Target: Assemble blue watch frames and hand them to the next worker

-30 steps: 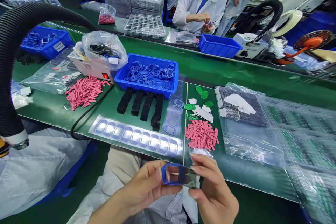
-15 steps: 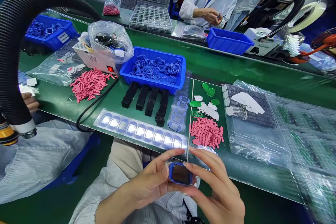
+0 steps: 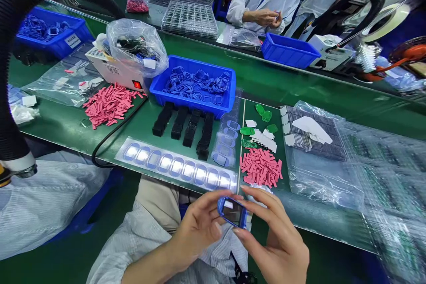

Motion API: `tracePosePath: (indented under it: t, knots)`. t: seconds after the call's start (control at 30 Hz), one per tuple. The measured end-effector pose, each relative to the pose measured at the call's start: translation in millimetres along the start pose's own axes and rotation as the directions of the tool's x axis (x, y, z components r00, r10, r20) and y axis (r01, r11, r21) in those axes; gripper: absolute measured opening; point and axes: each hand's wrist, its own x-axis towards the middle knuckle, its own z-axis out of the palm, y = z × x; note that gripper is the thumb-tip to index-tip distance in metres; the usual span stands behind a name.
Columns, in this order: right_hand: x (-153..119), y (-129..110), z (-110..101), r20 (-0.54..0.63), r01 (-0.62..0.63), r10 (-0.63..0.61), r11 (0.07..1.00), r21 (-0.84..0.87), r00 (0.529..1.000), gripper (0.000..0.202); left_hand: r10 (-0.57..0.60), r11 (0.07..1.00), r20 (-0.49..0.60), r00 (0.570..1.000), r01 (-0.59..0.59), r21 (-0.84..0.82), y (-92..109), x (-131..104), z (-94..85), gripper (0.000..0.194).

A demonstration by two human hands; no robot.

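Between my hands is a small blue plastic housing point(image 3: 221, 206) with a dark rectangular screen point(image 3: 235, 215) in it, tilted, with a white reflection on the glass. My right hand point(image 3: 278, 235) pinches its right end between thumb and fingers. My left hand point(image 3: 201, 222) is closed around its left side, the index finger along the top edge and the thumb a little below. Just beyond my fingers lies a pile of pink strips point(image 3: 261, 167). A clear sheet of oval film stickers point(image 3: 176, 166) rests along the bench edge to the left.
Black stacked pieces point(image 3: 191, 128) stand before a blue bin point(image 3: 156, 91) of blue housings. Green circuit boards point(image 3: 246, 131) and white pieces point(image 3: 262, 140) lie beyond the pink pile. Grey stacked parts point(image 3: 313, 131) sit right. A black hose point(image 3: 13, 53) arches at left. A co-worker's hands point(image 3: 262, 17) are opposite.
The blue housing has been tilted and turned in my hands, and its screen now catches a reflection. My left thumb has moved down off its front edge. A neighbour's hand at left has left view.
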Motion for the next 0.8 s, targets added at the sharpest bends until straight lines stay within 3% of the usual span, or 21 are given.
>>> tracePosePath:
  t: [0.17,0.3,0.37,0.47,0.53,0.57,0.7,0.8]
  knots:
    - [4.8,-2.5,11.8,-0.01,0.029,-0.028,0.998,0.047,1.0,0.024,0.156,0.987,-0.124,0.98,-0.15,0.063,-9.1,-1.1,0.2,0.037]
    - [15.1,-4.6,15.1,0.047,0.073,-0.073,0.997,0.009,0.996,0.024,0.184,0.983,-0.177,0.967,-0.179,0.048,-5.0,1.6,-1.3,0.035]
    - [26.4,5.7,11.5,0.104,0.09,-0.089,0.996,-0.004,0.991,0.025,0.163,0.985,-0.233,0.959,-0.171,-0.011,-1.7,3.7,-3.4,0.032]
    - [54.9,46.0,-1.7,0.071,0.031,-0.018,0.981,-0.189,0.997,0.028,0.094,0.985,-0.271,0.958,-0.13,-0.117,2.9,5.1,-8.8,0.032]
    - [78.7,84.7,-12.4,0.047,-0.029,0.06,0.87,-0.492,0.997,0.036,0.053,0.985,-0.265,0.963,-0.095,-0.147,4.8,3.8,-12.9,0.032]
    - [90.3,104.5,-16.8,0.059,-0.038,0.084,0.834,-0.55,0.995,0.04,0.039,0.986,-0.263,0.964,-0.08,-0.149,5.0,2.6,-14.8,0.032]
    - [125.0,162.6,-23.7,0.179,0.005,0.144,0.766,-0.643,0.973,0.043,0.019,0.985,-0.257,0.966,-0.062,-0.162,1.0,-3.6,-20.2,0.031]
    - [135.8,175.2,-24.1,0.275,0.075,0.154,0.737,-0.671,0.949,0.039,0.001,0.983,-0.227,0.974,-0.042,-0.176,-1.2,-6.0,-22.4,0.03]
